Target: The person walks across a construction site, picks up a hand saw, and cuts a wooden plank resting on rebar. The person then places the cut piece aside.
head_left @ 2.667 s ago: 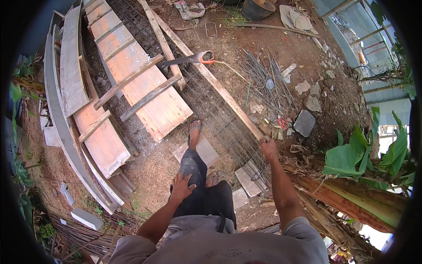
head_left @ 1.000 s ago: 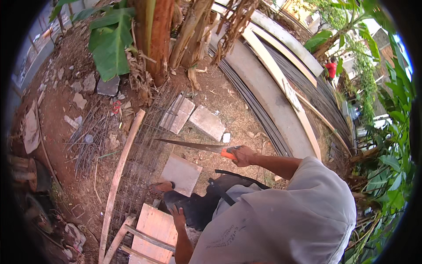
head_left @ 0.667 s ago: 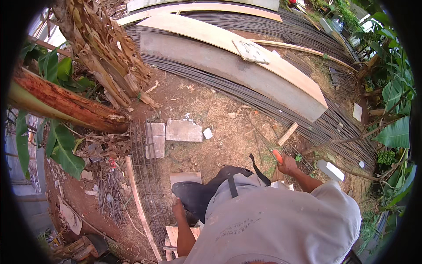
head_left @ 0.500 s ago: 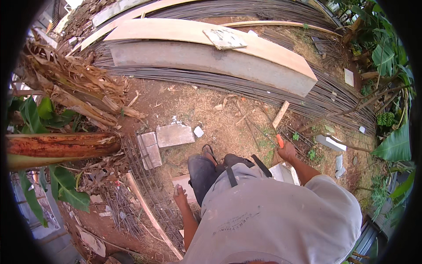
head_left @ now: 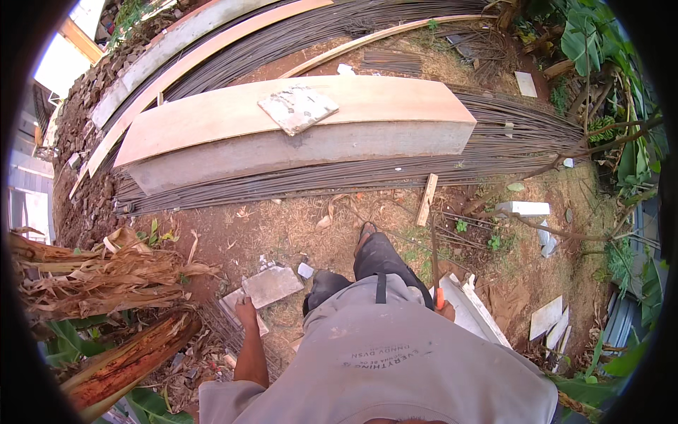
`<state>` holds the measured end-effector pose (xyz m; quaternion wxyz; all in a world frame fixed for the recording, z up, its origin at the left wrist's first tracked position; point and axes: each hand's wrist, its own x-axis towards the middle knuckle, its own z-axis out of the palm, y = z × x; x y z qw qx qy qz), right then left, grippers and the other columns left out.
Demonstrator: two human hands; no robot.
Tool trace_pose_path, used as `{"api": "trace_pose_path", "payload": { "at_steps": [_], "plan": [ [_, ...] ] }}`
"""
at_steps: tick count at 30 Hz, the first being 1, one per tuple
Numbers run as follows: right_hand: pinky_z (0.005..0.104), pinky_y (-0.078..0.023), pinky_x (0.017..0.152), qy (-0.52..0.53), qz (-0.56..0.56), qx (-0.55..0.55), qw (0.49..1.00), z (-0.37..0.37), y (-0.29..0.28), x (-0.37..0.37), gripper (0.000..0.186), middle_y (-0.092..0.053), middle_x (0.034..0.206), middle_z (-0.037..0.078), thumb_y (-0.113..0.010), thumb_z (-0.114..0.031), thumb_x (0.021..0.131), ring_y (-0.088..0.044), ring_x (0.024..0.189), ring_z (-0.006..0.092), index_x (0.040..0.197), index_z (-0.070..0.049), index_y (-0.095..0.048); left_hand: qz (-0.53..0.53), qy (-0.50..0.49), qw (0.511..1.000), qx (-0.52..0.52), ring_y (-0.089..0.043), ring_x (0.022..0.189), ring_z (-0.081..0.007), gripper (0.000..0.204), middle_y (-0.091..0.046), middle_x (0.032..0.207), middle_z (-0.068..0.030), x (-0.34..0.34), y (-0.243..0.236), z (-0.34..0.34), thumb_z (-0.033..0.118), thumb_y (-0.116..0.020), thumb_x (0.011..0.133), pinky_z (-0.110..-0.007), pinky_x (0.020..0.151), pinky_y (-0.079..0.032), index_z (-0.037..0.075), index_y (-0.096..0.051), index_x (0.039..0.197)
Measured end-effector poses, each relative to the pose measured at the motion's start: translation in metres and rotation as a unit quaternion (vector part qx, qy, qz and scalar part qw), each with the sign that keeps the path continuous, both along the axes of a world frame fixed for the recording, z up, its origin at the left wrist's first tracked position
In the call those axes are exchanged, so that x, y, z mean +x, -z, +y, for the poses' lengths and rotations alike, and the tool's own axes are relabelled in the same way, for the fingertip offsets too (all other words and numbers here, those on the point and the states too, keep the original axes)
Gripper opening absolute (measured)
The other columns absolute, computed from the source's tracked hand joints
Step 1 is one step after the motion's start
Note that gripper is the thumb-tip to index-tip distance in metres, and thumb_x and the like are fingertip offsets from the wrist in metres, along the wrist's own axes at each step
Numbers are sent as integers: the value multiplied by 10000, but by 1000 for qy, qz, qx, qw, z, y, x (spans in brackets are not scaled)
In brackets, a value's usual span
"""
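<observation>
My right hand (head_left: pixel 445 308) is closed around the orange handle of a long, narrow, dark-bladed tool (head_left: pixel 434 254). The blade points away from me, beside my right leg; its exact kind is unclear. On the other side, my left hand (head_left: pixel 246 312) hangs low with its fingers curled. A small pale spot shows at its fingertips, too small to name. Behind that hand, from this view, lie pale flat blocks (head_left: pixel 274 286) on the ground. A white panel (head_left: pixel 462 311) leans or lies close by my right hand.
Ahead, a long board (head_left: pixel 212 113) with a stained tile (head_left: pixel 298 109) on it tops a grey beam, amid bundles of steel rods (head_left: pixel 296 182). A short wood piece (head_left: pixel 426 200) lies nearer. Dry banana leaves (head_left: pixel 113 279) and a trunk (head_left: pixel 131 360) crowd the left; branches (head_left: pixel 544 222) reach in from the right.
I have stepped forward and turned, so the board and beam now sit closer and flatter across the view. The orange-handled tool has lowered to beside my leg, its blade pointing more straight ahead.
</observation>
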<state>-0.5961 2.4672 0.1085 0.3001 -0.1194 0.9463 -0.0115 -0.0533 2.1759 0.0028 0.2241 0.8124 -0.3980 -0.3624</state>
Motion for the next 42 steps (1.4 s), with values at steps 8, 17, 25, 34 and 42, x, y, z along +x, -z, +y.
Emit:
{"api": "trace_pose_path", "payload": {
  "at_steps": [8, 17, 25, 34, 42],
  "plan": [
    [495, -506, 770, -49, 38, -81, 995, -133, -1, -136, 375, -665, 901, 256, -672, -320, 771, -645, 896, 433, 970, -8, -615, 136, 134, 955, 228, -615, 639, -141, 219, -651, 760, -42, -274, -89, -63, 192, -601, 891, -298, 557, -474, 33, -671, 1023],
    [483, -511, 772, -107, 99, -86, 986, -371, -16, -338, 320, -668, 882, 250, -663, -265, 737, -647, 886, 430, 917, -4, -622, 162, -59, 972, 159, -529, 468, -118, 200, -571, 627, -30, -313, -11, -128, 200, -612, 876, -263, 393, -375, 15, -680, 911],
    [466, -527, 804, -84, 93, 59, 990, -476, -89, -412, 465, -684, 932, 239, -705, -349, 707, -667, 936, 385, 990, 17, -658, 242, -233, 933, 133, -565, 528, -193, 278, -640, 770, -81, -395, 32, -275, 244, -612, 836, -325, 409, -403, -18, -646, 925],
    [454, -531, 779, -89, 95, 67, 989, -573, -65, -521, 396, -688, 966, 242, -665, -335, 731, -671, 936, 384, 903, 22, -693, 255, -145, 955, -42, -592, 726, -138, 321, -645, 898, -47, -477, -47, -447, 246, -615, 911, -286, 573, -462, 30, -642, 1147],
    [466, -518, 845, -302, 101, 108, 942, -838, -4, -640, 447, -669, 1016, 258, -661, -340, 741, -651, 1001, 383, 993, 29, -665, -26, -490, 871, 35, -570, 594, -264, 330, -614, 751, -134, -475, 91, -295, 195, -607, 773, -394, 552, -471, -107, -592, 905]
  ]
}}
